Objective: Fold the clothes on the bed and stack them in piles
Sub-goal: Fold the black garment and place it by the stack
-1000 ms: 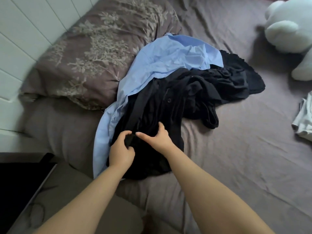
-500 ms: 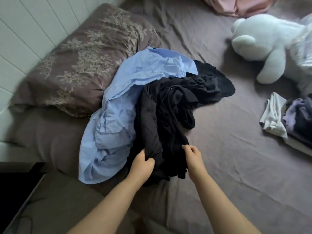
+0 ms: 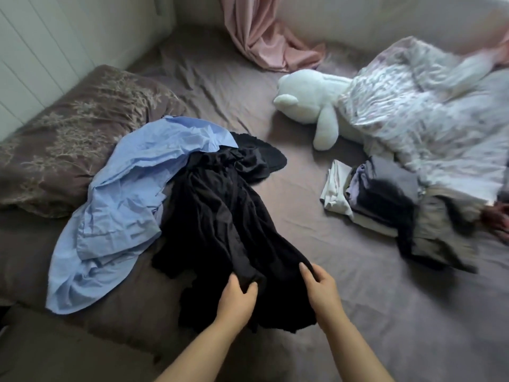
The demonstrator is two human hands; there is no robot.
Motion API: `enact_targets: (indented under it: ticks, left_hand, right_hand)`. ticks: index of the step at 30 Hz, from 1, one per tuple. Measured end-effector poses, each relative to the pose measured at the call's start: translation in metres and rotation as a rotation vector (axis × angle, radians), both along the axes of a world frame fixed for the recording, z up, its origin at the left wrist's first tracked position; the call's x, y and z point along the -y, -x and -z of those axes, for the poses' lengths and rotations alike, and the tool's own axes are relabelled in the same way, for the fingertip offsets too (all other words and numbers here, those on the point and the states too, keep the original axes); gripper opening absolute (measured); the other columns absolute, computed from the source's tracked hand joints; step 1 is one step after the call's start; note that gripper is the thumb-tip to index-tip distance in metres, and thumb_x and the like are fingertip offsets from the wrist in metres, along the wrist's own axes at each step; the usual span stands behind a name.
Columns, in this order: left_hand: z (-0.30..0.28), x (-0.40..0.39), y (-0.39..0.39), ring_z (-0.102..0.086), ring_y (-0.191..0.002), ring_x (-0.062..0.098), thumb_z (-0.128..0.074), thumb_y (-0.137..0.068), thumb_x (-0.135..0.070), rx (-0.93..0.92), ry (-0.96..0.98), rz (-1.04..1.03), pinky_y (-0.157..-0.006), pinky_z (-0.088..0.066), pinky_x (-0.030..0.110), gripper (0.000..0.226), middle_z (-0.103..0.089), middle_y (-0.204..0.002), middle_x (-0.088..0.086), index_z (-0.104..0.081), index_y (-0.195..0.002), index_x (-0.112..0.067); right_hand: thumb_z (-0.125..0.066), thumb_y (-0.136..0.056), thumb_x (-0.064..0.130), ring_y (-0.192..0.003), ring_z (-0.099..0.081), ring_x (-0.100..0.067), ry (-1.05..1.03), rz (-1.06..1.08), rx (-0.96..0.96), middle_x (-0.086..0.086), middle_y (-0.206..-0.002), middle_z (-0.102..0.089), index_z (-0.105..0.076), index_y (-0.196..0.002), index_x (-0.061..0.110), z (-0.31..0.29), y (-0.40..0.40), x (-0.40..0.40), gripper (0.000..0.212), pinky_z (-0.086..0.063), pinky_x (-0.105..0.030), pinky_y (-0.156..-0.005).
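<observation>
At the near edge of the bed, covered in a wrinkled taupe sheet, the head view shows a limp black garment of thin, drapey cloth spread toward the person, its far end bunched against a crumpled light-blue cotton shirt that lies partly on a brown leaf-patterned pillow. The left hand has a narrow grip, thumb and fingers pinching a fold of the black cloth at its near hem. The right hand rests on the same hem just beside it, fingers curled over the edge; whether they truly pinch cloth I cannot tell for sure, though it looks so.

Judging by the way it pools and creases, the black garment is light, soft and shapeless, with no stiffness to keep an edge straight; it will slump and may cling to the blue shirt where the two overlap. The sensible hold is at two corners or seam ends, hands well apart, so the cloth hangs flat before it is laid down and folded.

To the right, near a white plush bear, sits a low, blurred pile of folded grey, white and dark clothes, touching a pale patterned quilt. A pink curtain hangs at the far wall.
</observation>
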State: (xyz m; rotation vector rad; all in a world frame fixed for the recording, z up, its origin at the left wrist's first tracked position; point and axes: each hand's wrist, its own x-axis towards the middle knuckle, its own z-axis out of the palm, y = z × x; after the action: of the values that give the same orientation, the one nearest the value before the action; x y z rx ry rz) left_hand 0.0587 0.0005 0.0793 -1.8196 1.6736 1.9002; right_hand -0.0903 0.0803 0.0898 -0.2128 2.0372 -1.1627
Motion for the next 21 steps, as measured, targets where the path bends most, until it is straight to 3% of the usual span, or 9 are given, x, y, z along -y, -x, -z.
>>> enact_targets:
  ticks: [4, 6, 9, 12, 13, 15, 17, 19, 21]
  left_hand:
    - [-0.039, -0.031, 0.021, -0.036, -0.137, 0.026, -0.044, -0.100, -0.028, 0.012, -0.039, -0.111, -0.112, -0.031, 0.034, 0.061, -0.031, -0.152, 0.006, -0.016, -0.152, -0.012]
    - [-0.060, -0.044, 0.032, -0.035, -0.137, 0.025, -0.045, -0.100, -0.025, -0.021, -0.017, -0.136, -0.106, -0.033, 0.031, 0.059, -0.031, -0.153, 0.007, -0.019, -0.151, -0.013]
    - [-0.091, -0.067, 0.053, -0.046, -0.124, 0.023, -0.049, -0.098, -0.023, -0.112, 0.000, -0.209, -0.098, -0.037, 0.031, 0.045, -0.044, -0.140, 0.007, -0.038, -0.142, -0.015]
    - [-0.123, -0.096, 0.076, -0.055, -0.084, 0.022, -0.046, -0.099, -0.036, -0.160, -0.282, -0.333, -0.078, -0.046, 0.037, 0.034, -0.058, -0.096, 0.007, -0.055, -0.120, -0.010]
    - [-0.135, -0.106, 0.082, -0.054, -0.075, 0.024, -0.045, -0.098, -0.043, -0.183, -0.442, -0.387, -0.068, -0.046, 0.037, 0.043, -0.058, -0.086, 0.009, -0.058, -0.118, -0.007]
    - [-0.155, -0.124, 0.089, -0.055, -0.074, 0.032, -0.040, -0.096, -0.056, -0.202, -0.661, -0.405, -0.062, -0.044, 0.039, 0.064, -0.062, -0.080, 0.014, -0.060, -0.111, 0.002]
    - [-0.152, -0.137, 0.092, -0.057, -0.085, 0.037, -0.033, -0.096, -0.059, -0.231, -0.715, -0.403, -0.067, -0.044, 0.043, 0.071, -0.068, -0.084, 0.021, -0.063, -0.107, 0.005]
    - [-0.146, -0.146, 0.091, -0.057, -0.103, 0.036, -0.030, -0.099, -0.055, -0.215, -0.648, -0.423, -0.080, -0.044, 0.039, 0.069, -0.063, -0.113, 0.024, -0.057, -0.126, 0.002]
    - [-0.133, -0.153, 0.085, -0.055, -0.109, 0.032, -0.031, -0.098, -0.055, -0.177, -0.572, -0.454, -0.086, -0.040, 0.036, 0.068, -0.054, -0.132, 0.022, -0.049, -0.136, -0.002]
  right_hand:
    - [-0.052, -0.098, 0.017, -0.086, -0.064, -0.019, 0.013, -0.066, -0.015, -0.003, -0.088, -0.069, -0.065, -0.089, 0.015, -0.029, 0.016, -0.036, 0.015, -0.050, -0.037, -0.082]
    - [-0.049, -0.099, 0.013, -0.083, -0.061, -0.017, 0.054, -0.070, 0.001, -0.005, -0.087, -0.066, -0.061, -0.089, 0.012, -0.048, 0.021, -0.049, 0.015, -0.049, -0.028, -0.076]
    - [-0.047, -0.100, 0.012, -0.078, -0.058, -0.014, 0.106, -0.077, 0.019, -0.003, -0.085, -0.062, -0.057, -0.092, 0.010, -0.087, 0.026, -0.069, 0.013, -0.047, -0.014, -0.065]
    - [-0.047, -0.100, 0.015, -0.088, -0.061, -0.017, 0.147, -0.130, 0.037, -0.010, -0.096, -0.066, -0.058, -0.098, 0.010, -0.119, 0.030, -0.087, 0.013, -0.049, -0.025, -0.077]
    - [-0.047, -0.100, 0.015, -0.092, -0.063, -0.021, 0.167, -0.135, 0.072, -0.013, -0.101, -0.066, -0.059, -0.100, 0.009, -0.127, 0.031, -0.094, 0.013, -0.051, -0.030, -0.082]
    - [-0.046, -0.100, 0.014, -0.098, -0.065, -0.028, 0.221, -0.088, 0.192, -0.016, -0.105, -0.067, -0.059, -0.106, 0.006, -0.138, 0.033, -0.108, 0.016, -0.052, -0.037, -0.088]
    - [-0.046, -0.101, 0.014, -0.100, -0.066, -0.030, 0.296, 0.008, 0.322, -0.018, -0.107, -0.068, -0.060, -0.110, 0.003, -0.145, 0.037, -0.121, 0.020, -0.054, -0.042, -0.089]
    - [-0.045, -0.100, 0.013, -0.100, -0.067, -0.030, 0.401, 0.104, 0.439, -0.020, -0.109, -0.068, -0.059, -0.113, 0.001, -0.152, 0.041, -0.133, 0.023, -0.056, -0.039, -0.085]
    - [-0.043, -0.100, 0.011, -0.097, -0.068, -0.029, 0.518, 0.181, 0.570, -0.021, -0.108, -0.069, -0.059, -0.115, -0.001, -0.157, 0.045, -0.142, 0.025, -0.058, -0.035, -0.078]
